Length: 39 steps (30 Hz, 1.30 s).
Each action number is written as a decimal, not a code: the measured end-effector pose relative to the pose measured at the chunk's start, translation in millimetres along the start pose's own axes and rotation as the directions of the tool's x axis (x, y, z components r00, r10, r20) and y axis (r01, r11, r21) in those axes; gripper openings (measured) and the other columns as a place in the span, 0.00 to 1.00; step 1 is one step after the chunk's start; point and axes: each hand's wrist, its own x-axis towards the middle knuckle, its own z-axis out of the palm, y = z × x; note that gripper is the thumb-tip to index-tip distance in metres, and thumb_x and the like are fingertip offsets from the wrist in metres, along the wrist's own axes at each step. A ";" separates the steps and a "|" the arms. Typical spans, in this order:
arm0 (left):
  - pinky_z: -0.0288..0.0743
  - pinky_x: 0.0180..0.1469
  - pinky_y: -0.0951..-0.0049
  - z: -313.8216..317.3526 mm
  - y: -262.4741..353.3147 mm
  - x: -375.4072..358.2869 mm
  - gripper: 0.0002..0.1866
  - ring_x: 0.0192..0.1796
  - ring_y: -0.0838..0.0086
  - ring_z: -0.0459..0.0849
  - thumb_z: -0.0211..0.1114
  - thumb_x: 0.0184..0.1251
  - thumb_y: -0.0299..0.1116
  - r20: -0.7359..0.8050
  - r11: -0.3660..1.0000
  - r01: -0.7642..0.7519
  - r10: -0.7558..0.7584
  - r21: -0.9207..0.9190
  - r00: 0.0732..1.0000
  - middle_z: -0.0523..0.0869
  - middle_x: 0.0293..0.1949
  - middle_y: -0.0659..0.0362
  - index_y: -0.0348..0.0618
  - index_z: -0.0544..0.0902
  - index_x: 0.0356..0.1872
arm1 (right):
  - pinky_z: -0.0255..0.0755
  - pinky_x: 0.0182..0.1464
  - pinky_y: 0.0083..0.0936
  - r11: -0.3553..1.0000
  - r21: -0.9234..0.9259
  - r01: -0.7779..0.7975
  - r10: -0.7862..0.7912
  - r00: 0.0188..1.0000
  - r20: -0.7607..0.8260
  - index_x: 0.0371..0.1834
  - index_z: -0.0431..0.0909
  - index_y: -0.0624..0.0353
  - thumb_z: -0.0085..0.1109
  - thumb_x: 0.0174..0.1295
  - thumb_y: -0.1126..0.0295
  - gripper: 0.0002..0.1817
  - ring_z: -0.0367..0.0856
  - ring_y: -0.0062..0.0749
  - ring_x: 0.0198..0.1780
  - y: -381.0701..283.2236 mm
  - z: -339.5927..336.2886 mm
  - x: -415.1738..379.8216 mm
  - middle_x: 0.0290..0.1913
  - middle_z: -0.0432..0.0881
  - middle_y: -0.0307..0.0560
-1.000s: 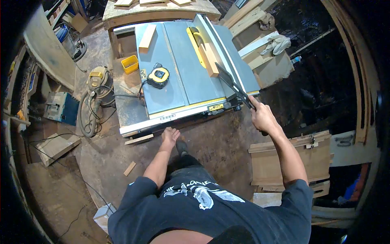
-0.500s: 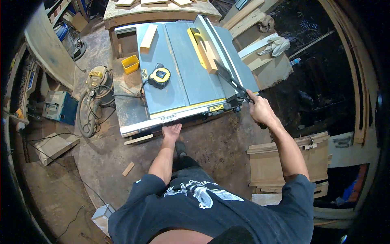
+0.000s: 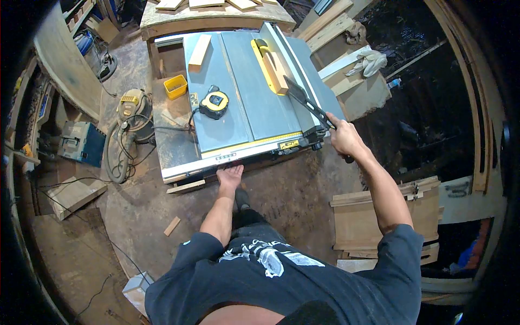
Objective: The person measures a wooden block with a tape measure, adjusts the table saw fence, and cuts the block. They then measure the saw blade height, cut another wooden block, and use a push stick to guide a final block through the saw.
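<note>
My right hand (image 3: 347, 140) is wrapped around the handle of a black push stick (image 3: 310, 104). The stick's far end meets the near end of a wooden block (image 3: 279, 76) on the table saw (image 3: 233, 89). This block lies beside the metal rip fence (image 3: 290, 59), next to the yellow throat plate (image 3: 262, 65); the blade itself is hard to make out. Down at the saw's front edge is my left hand (image 3: 230, 175), palm up with fingers stretched out, holding nothing. Its fingertips are close to the front rail, partly in shadow.
A tape measure (image 3: 214, 103) and another wooden block (image 3: 200, 53) rest on the saw's left side, near a yellow tub (image 3: 175, 86). On the floor at left stands a vacuum (image 3: 133, 108) with hose and cables. Boards (image 3: 384, 216) are stacked at right.
My right hand and the push stick have moved slightly forward, and the wooden block has slid a little farther along the fence. My left hand stays at the front edge.
</note>
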 end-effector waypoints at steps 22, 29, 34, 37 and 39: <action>0.44 0.83 0.51 8.5 -9.9 -11.4 0.46 0.84 0.52 0.45 0.42 0.75 0.55 -0.019 0.994 -0.041 0.039 -0.105 0.999 0.45 0.83 0.45 0.35 0.38 0.81 | 0.73 0.61 0.53 1.000 0.025 0.002 -0.001 1.000 -0.022 0.74 0.70 0.57 0.49 0.60 0.75 0.33 0.81 0.69 0.55 -2.7 0.7 31.4 0.51 0.82 0.74; 0.44 0.83 0.51 5.9 -12.9 -13.8 0.47 0.84 0.52 0.45 0.44 0.72 0.55 -0.024 0.991 -0.036 0.033 -0.126 0.999 0.45 0.83 0.45 0.35 0.39 0.81 | 0.74 0.60 0.52 0.999 0.015 0.039 -0.039 0.998 -0.052 0.73 0.71 0.57 0.49 0.59 0.75 0.33 0.82 0.69 0.53 5.4 5.7 49.7 0.51 0.82 0.74; 0.42 0.83 0.51 2.2 -13.7 -11.3 0.48 0.85 0.53 0.44 0.43 0.72 0.56 0.006 0.989 -0.020 0.021 -0.143 1.000 0.42 0.84 0.47 0.39 0.36 0.82 | 0.74 0.61 0.51 0.999 0.004 0.046 -0.046 0.998 -0.050 0.73 0.71 0.56 0.50 0.60 0.74 0.33 0.81 0.68 0.55 1.8 3.2 54.2 0.52 0.82 0.75; 0.42 0.83 0.50 3.2 -12.7 -12.6 0.48 0.85 0.54 0.43 0.43 0.72 0.57 0.009 0.991 -0.016 0.017 -0.130 1.000 0.40 0.84 0.47 0.40 0.35 0.82 | 0.74 0.61 0.51 0.998 0.058 0.002 0.000 1.000 -0.031 0.73 0.71 0.55 0.49 0.60 0.74 0.33 0.81 0.67 0.56 -4.2 -0.8 56.6 0.53 0.81 0.75; 0.41 0.83 0.51 4.3 -12.3 -12.5 0.48 0.85 0.54 0.42 0.43 0.72 0.58 0.006 0.992 -0.017 0.018 -0.127 1.000 0.40 0.84 0.47 0.40 0.35 0.82 | 0.74 0.61 0.51 0.999 0.049 0.000 0.002 0.999 -0.034 0.73 0.71 0.54 0.49 0.60 0.74 0.33 0.81 0.67 0.56 -5.0 -1.3 59.6 0.53 0.81 0.75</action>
